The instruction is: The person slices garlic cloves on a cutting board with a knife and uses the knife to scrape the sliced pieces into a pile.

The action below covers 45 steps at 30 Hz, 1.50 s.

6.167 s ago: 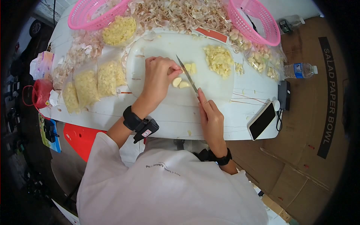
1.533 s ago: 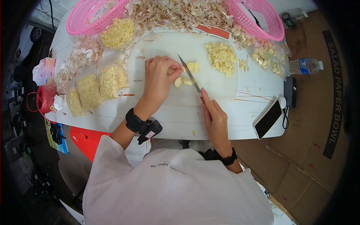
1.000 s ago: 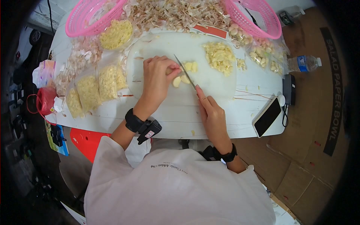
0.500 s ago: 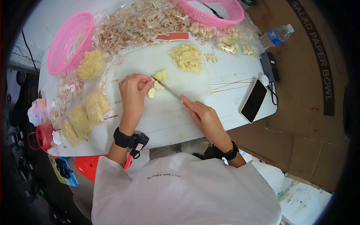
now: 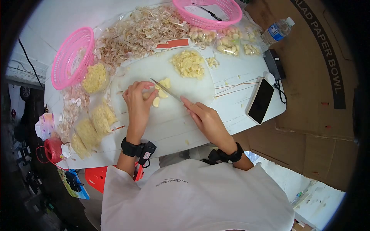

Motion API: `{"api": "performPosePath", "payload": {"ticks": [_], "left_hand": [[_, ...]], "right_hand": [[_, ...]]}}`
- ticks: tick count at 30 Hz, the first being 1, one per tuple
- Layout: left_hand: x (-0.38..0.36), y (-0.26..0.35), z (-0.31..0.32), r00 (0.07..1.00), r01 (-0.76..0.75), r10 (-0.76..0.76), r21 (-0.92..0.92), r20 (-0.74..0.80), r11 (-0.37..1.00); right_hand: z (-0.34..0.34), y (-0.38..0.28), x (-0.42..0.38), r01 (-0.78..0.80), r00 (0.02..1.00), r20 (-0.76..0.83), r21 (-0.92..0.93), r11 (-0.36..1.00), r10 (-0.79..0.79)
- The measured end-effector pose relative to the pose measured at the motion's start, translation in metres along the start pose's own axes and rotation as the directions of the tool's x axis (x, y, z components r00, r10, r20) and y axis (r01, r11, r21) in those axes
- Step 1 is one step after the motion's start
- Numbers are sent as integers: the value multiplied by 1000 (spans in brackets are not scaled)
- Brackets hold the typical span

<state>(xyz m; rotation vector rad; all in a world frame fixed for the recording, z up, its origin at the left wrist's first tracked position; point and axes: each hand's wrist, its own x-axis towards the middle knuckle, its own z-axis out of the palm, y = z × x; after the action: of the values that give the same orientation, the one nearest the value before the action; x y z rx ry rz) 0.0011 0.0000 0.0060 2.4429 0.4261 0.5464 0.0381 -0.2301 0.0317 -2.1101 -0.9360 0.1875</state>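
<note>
My right hand [image 5: 204, 117] is closed around the handle of a knife [image 5: 165, 89], its thin blade angled up and left over the white cutting board [image 5: 135, 71]. My left hand [image 5: 138, 101] is curled at the blade's tip end, thumb and forefinger at a small piece of garlic partly hidden by the fingers. Two peeled garlic cloves lie close by: one clove [image 5: 163, 94] beside the blade, another clove [image 5: 155, 102] below the thumb. A few cut garlic pieces [image 5: 166, 81] sit beyond the blade. Farther back on the board is a heap of sliced garlic [image 5: 187, 64].
Garlic skins [image 5: 135, 32] cover the back, between a left pink basket [image 5: 61, 63] and a right pink basket [image 5: 210, 24]. Bags of minced garlic [image 5: 90, 129] lie left, bagged cloves [image 5: 227, 46] behind. At right are a phone [image 5: 261, 101], a bottle [image 5: 277, 32] and cardboard [image 5: 308, 77].
The view has shifted slightly. My left thumb and forefinger have spread a little apart near the blade. The knife still lies at about the same angle in my right hand.
</note>
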Motion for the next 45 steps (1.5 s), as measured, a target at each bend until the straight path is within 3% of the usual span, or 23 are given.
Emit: {"api": "performPosePath", "payload": {"ticks": [3,9,13,18,25,30,34,40,42,45], "left_hand": [[0,-2,-1,1000,-19,19,10,21,1000],[0,-2,1,999,-43,43,-2,10,999],[0,-4,1,999,-42,42,-3,19,999],[1,-2,-1,999,-47,47,-115,-3,992],[4,-1,-7,997,-57,53,-85,-48,995],[2,-3,-3,990,-140,142,-171,3,975],[3,1,-2,997,-72,80,-327,9,942],[1,-1,-13,999,36,-30,-211,31,977],[-1,0,-17,996,26,-24,-17,91,1000],[-1,1,-16,994,55,-54,-4,99,998]], "right_hand": [[2,-1,-1,-33,999,19,-19,999,33],[1,3,-4,9,999,-46,111,994,-4],[-3,4,-6,-78,992,-87,118,990,88],[-3,13,-9,-67,982,-171,92,993,83],[-2,1,-4,-78,990,-108,90,993,88],[6,1,1,-49,991,-122,78,996,58],[7,0,2,-30,986,-163,88,996,44],[3,-2,-3,-59,985,-157,94,994,73],[3,-10,-3,-52,996,-73,48,998,55],[9,-17,-1,-18,999,-50,-5,1000,18]]}}
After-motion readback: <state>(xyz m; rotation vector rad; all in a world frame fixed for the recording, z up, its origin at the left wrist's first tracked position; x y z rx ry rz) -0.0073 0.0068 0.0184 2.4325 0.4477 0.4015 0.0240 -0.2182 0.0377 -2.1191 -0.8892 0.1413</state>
